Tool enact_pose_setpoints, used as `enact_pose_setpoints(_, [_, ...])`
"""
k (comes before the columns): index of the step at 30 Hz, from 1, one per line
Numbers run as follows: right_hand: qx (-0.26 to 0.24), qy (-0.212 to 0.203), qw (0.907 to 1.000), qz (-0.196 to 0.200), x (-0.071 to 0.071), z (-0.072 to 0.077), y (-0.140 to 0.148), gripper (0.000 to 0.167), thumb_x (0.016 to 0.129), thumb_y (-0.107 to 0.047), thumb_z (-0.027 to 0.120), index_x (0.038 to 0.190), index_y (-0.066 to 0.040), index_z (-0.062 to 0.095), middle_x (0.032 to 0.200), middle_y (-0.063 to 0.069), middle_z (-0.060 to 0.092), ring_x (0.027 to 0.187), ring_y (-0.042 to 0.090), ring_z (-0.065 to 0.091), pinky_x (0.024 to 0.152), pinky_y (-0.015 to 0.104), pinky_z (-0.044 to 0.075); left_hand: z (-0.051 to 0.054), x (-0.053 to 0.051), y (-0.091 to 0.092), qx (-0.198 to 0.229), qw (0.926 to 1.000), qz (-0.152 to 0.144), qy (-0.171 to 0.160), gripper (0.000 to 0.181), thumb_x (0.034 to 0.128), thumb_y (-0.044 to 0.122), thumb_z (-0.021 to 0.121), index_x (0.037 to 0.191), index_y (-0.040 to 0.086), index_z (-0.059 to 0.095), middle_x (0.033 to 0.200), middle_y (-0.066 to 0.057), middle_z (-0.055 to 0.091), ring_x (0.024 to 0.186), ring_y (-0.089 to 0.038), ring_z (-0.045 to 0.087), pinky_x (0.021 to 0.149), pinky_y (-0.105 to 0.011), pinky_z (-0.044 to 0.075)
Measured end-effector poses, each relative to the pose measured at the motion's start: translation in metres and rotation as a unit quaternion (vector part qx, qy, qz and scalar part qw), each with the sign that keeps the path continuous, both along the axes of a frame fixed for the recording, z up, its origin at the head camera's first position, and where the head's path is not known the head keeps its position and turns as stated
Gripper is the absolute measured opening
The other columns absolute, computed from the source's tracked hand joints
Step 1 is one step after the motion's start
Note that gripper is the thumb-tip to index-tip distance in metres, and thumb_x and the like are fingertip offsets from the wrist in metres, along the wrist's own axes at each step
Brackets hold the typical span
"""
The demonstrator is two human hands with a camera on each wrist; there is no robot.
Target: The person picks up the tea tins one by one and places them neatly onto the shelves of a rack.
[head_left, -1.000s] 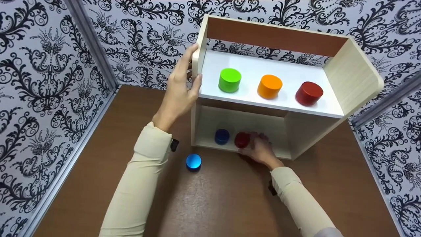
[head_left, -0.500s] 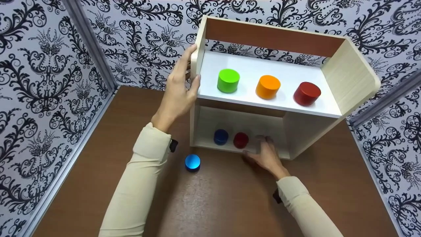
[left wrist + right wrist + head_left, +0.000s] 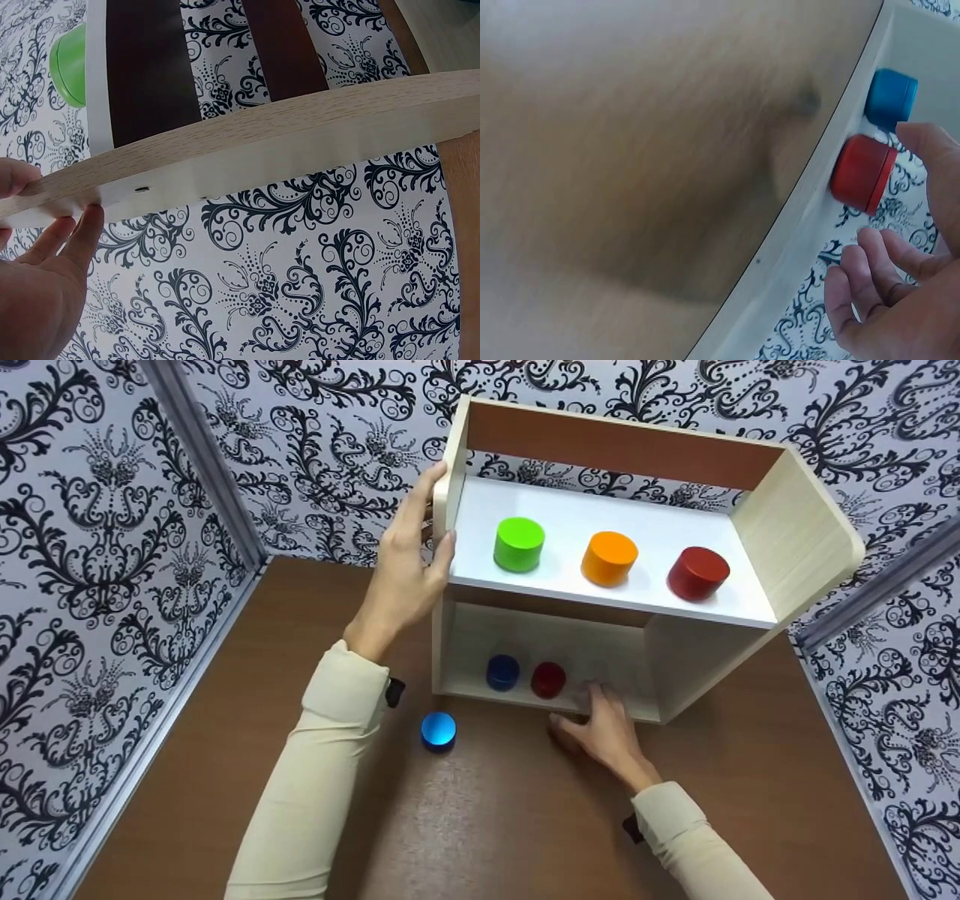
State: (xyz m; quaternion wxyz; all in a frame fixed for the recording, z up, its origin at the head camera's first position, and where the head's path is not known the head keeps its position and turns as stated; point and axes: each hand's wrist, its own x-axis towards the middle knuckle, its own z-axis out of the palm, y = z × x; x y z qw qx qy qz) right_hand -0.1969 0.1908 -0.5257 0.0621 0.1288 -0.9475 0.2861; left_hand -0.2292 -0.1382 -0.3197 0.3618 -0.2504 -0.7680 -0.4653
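A two-tier wooden shelf [image 3: 810,525] stands on the brown table. My left hand [image 3: 403,566] grips the edge of its left side panel [image 3: 247,146], thumb on one face and fingers on the other. On the lower tier a red round container [image 3: 549,680] sits beside a dark blue round container [image 3: 502,672]. My right hand [image 3: 609,735] is at the front edge of that tier, just right of the red container. In the right wrist view its fingers [image 3: 855,281] are loosely bent and apart from the red container [image 3: 861,174], holding nothing.
Green [image 3: 519,544], orange [image 3: 610,559] and dark red [image 3: 698,574] round containers stand in a row on the white upper tier. A bright blue round container [image 3: 439,731] stands on the table [image 3: 480,825] before the shelf. Patterned walls [image 3: 112,510] enclose the table's back and sides.
My right hand has let go of the red container and drawn back to the right and toward me. The left hand keeps its grip on the shelf.
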Motion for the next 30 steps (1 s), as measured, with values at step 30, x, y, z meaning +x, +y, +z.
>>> enact_pose_setpoints(30, [-0.049,-0.049,0.9844,0.162,0.030,-0.011,-0.071,0.072,0.086,-0.034,0.082,0.139,-0.001,0.046,0.113,0.017,0.059,0.103,0.027,0.055,0.089,0.045,0.055,0.001,0.000,0.000,0.003,0.9999,0.005,-0.008,0.066,0.0907,-0.012,0.057,0.152,-0.001,0.037,0.152,-0.020,0.044,0.133,-0.024,0.049,0.115,-0.029,0.039])
